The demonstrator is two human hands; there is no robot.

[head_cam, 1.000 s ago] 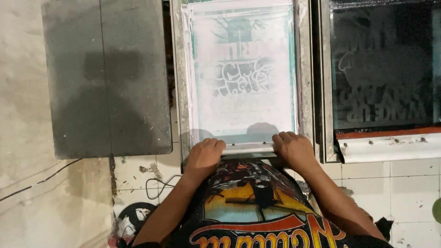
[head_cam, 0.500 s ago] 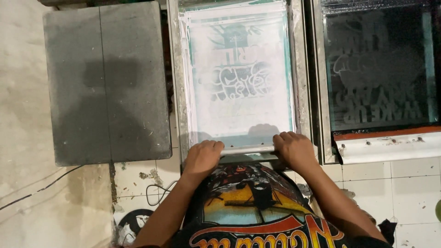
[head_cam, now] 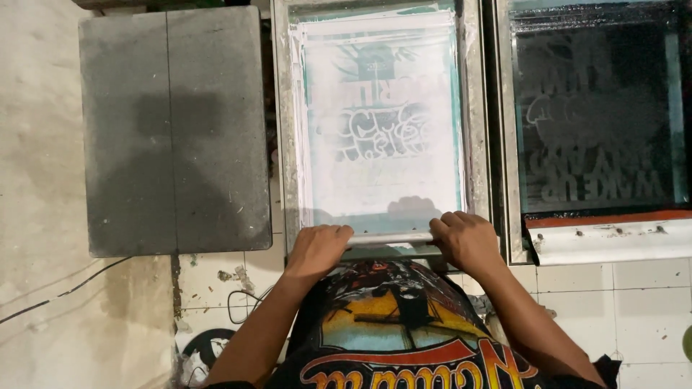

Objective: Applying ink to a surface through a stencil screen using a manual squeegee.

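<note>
A metal-framed printing screen (head_cam: 476, 108) lies flat in front of me, its mesh coated white with a faint design. Across its near end lies a long squeegee (head_cam: 393, 238). My left hand (head_cam: 317, 248) is closed on the bar's left end. My right hand (head_cam: 468, 238) grips its right end. Both arms reach up from the bottom of the view over my black printed shirt (head_cam: 396, 324).
A grey flat board (head_cam: 173, 130) lies to the left of the screen. A second screen with dark mesh (head_cam: 598, 108) lies to the right, with a white squeegee (head_cam: 613, 238) at its near edge. A thin cable (head_cam: 65, 292) runs over the tiled floor at lower left.
Both hands stay on the squeegee at the screen's near end. The view has shifted slightly, so the screens sit a little lower in the frame.
</note>
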